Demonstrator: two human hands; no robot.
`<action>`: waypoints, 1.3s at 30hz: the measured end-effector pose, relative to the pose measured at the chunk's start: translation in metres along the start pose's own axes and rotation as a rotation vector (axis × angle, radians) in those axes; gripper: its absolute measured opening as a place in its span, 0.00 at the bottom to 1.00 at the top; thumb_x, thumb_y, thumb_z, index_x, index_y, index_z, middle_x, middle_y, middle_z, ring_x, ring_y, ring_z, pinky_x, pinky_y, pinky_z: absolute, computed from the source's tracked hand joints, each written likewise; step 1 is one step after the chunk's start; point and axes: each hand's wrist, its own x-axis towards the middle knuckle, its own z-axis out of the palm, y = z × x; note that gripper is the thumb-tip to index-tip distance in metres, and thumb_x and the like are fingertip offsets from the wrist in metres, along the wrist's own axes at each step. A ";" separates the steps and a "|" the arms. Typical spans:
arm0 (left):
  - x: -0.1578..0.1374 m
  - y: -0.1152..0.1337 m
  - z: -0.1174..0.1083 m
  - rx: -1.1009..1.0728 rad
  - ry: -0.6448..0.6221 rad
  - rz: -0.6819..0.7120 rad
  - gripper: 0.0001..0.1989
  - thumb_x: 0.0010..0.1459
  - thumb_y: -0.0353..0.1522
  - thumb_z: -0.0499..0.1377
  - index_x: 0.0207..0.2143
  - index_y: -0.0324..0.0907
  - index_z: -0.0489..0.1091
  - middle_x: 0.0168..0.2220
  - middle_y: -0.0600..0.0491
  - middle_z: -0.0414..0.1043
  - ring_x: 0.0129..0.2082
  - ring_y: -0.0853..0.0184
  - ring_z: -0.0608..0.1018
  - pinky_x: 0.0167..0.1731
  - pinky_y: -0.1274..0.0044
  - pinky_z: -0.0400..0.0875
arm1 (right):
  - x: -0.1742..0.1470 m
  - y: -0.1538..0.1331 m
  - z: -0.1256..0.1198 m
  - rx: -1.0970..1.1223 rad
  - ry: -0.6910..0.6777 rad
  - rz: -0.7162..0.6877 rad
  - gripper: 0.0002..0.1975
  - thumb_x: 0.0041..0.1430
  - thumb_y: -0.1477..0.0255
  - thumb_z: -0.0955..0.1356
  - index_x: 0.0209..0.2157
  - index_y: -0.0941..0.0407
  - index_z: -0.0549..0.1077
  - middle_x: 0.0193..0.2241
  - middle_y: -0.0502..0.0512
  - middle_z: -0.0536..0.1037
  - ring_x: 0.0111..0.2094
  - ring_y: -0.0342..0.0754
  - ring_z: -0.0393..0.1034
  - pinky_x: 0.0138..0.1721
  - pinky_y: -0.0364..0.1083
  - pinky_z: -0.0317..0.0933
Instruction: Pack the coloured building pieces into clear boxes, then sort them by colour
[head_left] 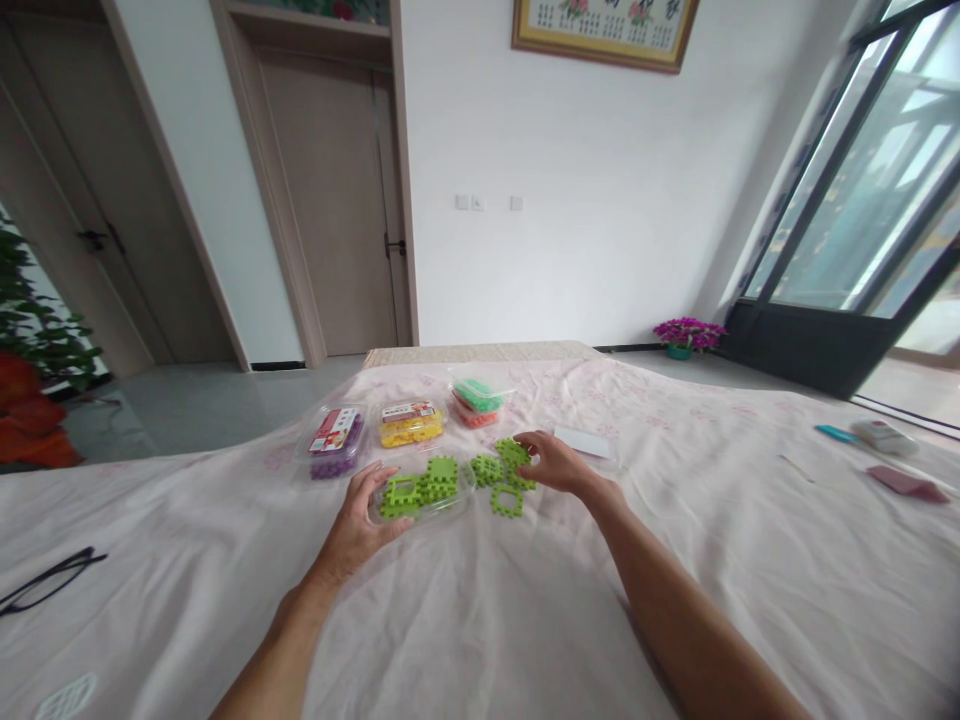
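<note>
Right now, the left hand (367,515) holds the left end of a clear box (442,511), just below the middle of the frame; its fingers and thumb are moderately parted, fingers at the far edge, thumb at the near edge. Green pieces (442,473) lie inside that box. To its right, loose green pieces (507,500) lie on the pale cloth (450,640). Over the rightmost of these, the right hand (551,465) has its fingers bent and partly open; whether they grip a piece, I cannot tell. A white card (583,441) lies just beyond that hand. Above the clear box in the frame, from left to right, sit a purple box (336,445), a yellow box (412,426) and a green-and-orange stack (478,398). Dark glasses (56,580) lie at the lower left.
</note>
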 end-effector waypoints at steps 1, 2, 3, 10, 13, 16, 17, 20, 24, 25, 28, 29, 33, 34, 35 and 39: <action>0.000 0.000 0.001 -0.024 -0.007 0.001 0.34 0.47 0.41 0.67 0.55 0.44 0.63 0.59 0.43 0.58 0.63 0.52 0.60 0.61 0.58 0.56 | 0.001 -0.005 0.000 0.042 0.020 0.007 0.27 0.46 0.67 0.72 0.51 0.57 0.72 0.40 0.57 0.76 0.36 0.49 0.71 0.39 0.47 0.64; 0.000 0.000 0.001 -0.050 -0.016 -0.001 0.35 0.47 0.41 0.67 0.57 0.44 0.61 0.59 0.43 0.57 0.62 0.53 0.61 0.61 0.59 0.57 | 0.002 -0.011 0.001 0.085 0.040 0.005 0.29 0.46 0.67 0.72 0.52 0.57 0.70 0.41 0.57 0.76 0.36 0.49 0.71 0.39 0.47 0.65; 0.000 0.000 0.002 -0.077 -0.026 -0.004 0.37 0.47 0.41 0.67 0.58 0.44 0.59 0.60 0.43 0.56 0.62 0.53 0.62 0.60 0.59 0.58 | 0.003 -0.018 0.002 0.123 0.054 -0.009 0.30 0.47 0.67 0.72 0.54 0.57 0.69 0.42 0.57 0.76 0.36 0.48 0.71 0.39 0.47 0.65; -0.002 0.010 0.002 -0.159 -0.049 -0.044 0.45 0.48 0.39 0.67 0.64 0.46 0.49 0.63 0.42 0.52 0.61 0.54 0.63 0.59 0.61 0.61 | 0.004 -0.086 0.025 0.187 0.058 -0.201 0.35 0.45 0.70 0.73 0.56 0.54 0.65 0.43 0.56 0.76 0.35 0.47 0.71 0.39 0.47 0.65; -0.003 0.014 0.002 -0.165 -0.054 -0.057 0.46 0.48 0.40 0.67 0.64 0.47 0.47 0.64 0.42 0.50 0.61 0.53 0.64 0.58 0.61 0.62 | 0.008 -0.112 0.036 0.153 0.060 -0.234 0.35 0.44 0.70 0.74 0.57 0.53 0.65 0.43 0.56 0.76 0.35 0.47 0.71 0.39 0.47 0.64; -0.003 0.016 0.002 -0.160 -0.048 -0.053 0.47 0.47 0.40 0.68 0.64 0.48 0.47 0.64 0.42 0.49 0.61 0.53 0.64 0.58 0.60 0.61 | 0.017 -0.130 0.046 0.146 0.027 -0.267 0.37 0.43 0.69 0.75 0.57 0.54 0.65 0.44 0.57 0.76 0.37 0.49 0.71 0.39 0.47 0.64; -0.003 0.016 0.002 -0.147 -0.045 -0.045 0.47 0.47 0.40 0.68 0.64 0.49 0.47 0.64 0.43 0.50 0.61 0.53 0.63 0.59 0.59 0.61 | 0.020 -0.134 0.049 0.158 -0.007 -0.287 0.38 0.42 0.68 0.76 0.57 0.54 0.65 0.44 0.57 0.76 0.37 0.49 0.71 0.40 0.47 0.64; -0.002 0.017 0.000 -0.040 -0.018 0.007 0.46 0.47 0.41 0.68 0.64 0.49 0.49 0.63 0.44 0.50 0.64 0.53 0.59 0.61 0.58 0.56 | 0.028 -0.137 0.055 0.243 -0.090 -0.327 0.39 0.42 0.68 0.77 0.57 0.54 0.65 0.45 0.57 0.77 0.39 0.50 0.72 0.41 0.48 0.65; -0.002 0.019 -0.002 0.132 -0.029 0.053 0.39 0.49 0.43 0.66 0.61 0.48 0.58 0.64 0.44 0.49 0.66 0.51 0.54 0.63 0.57 0.51 | 0.033 -0.115 0.050 0.411 0.046 -0.212 0.24 0.52 0.66 0.71 0.52 0.55 0.71 0.44 0.57 0.78 0.37 0.47 0.73 0.39 0.46 0.65; -0.002 0.020 -0.002 0.153 -0.047 0.057 0.35 0.49 0.44 0.65 0.59 0.48 0.62 0.64 0.44 0.48 0.65 0.51 0.54 0.62 0.58 0.52 | 0.032 -0.105 0.046 0.424 0.095 -0.165 0.20 0.54 0.67 0.69 0.49 0.56 0.73 0.42 0.57 0.78 0.35 0.46 0.73 0.38 0.46 0.65; -0.003 0.021 -0.003 0.182 -0.093 0.081 0.25 0.52 0.44 0.64 0.51 0.47 0.70 0.64 0.45 0.49 0.64 0.52 0.58 0.61 0.60 0.56 | 0.028 -0.070 0.030 0.364 0.153 -0.013 0.14 0.55 0.67 0.67 0.42 0.57 0.76 0.36 0.55 0.80 0.32 0.45 0.72 0.34 0.44 0.64; -0.003 0.021 -0.003 0.189 -0.097 0.091 0.23 0.52 0.44 0.63 0.50 0.47 0.72 0.63 0.45 0.50 0.63 0.52 0.59 0.61 0.60 0.57 | 0.025 -0.059 0.024 0.328 0.122 0.035 0.14 0.54 0.66 0.67 0.40 0.57 0.77 0.34 0.54 0.80 0.31 0.46 0.72 0.33 0.43 0.63; -0.003 0.020 -0.002 0.212 -0.077 0.120 0.20 0.52 0.44 0.63 0.46 0.48 0.74 0.61 0.46 0.55 0.61 0.53 0.63 0.60 0.61 0.60 | 0.010 -0.030 0.004 0.124 -0.131 0.164 0.13 0.47 0.65 0.71 0.35 0.56 0.79 0.31 0.53 0.80 0.31 0.47 0.72 0.30 0.42 0.60; -0.002 0.019 -0.001 0.213 -0.072 0.124 0.19 0.52 0.43 0.63 0.46 0.48 0.74 0.60 0.46 0.57 0.60 0.53 0.64 0.59 0.61 0.61 | 0.007 -0.028 0.001 0.056 -0.193 0.175 0.13 0.46 0.64 0.72 0.34 0.55 0.79 0.30 0.52 0.80 0.31 0.47 0.72 0.30 0.42 0.59; -0.002 0.018 -0.001 0.214 -0.068 0.127 0.19 0.52 0.43 0.63 0.46 0.48 0.74 0.60 0.46 0.58 0.60 0.54 0.65 0.59 0.61 0.61 | 0.005 -0.028 -0.002 -0.011 -0.246 0.178 0.13 0.44 0.63 0.73 0.33 0.54 0.79 0.31 0.51 0.80 0.31 0.47 0.72 0.30 0.42 0.58; -0.001 0.012 0.001 0.226 -0.038 0.144 0.19 0.52 0.41 0.64 0.46 0.47 0.74 0.58 0.46 0.61 0.58 0.55 0.67 0.58 0.61 0.63 | 0.001 -0.038 -0.001 -0.251 -0.346 0.173 0.23 0.37 0.57 0.76 0.37 0.51 0.78 0.35 0.52 0.79 0.35 0.51 0.72 0.29 0.43 0.55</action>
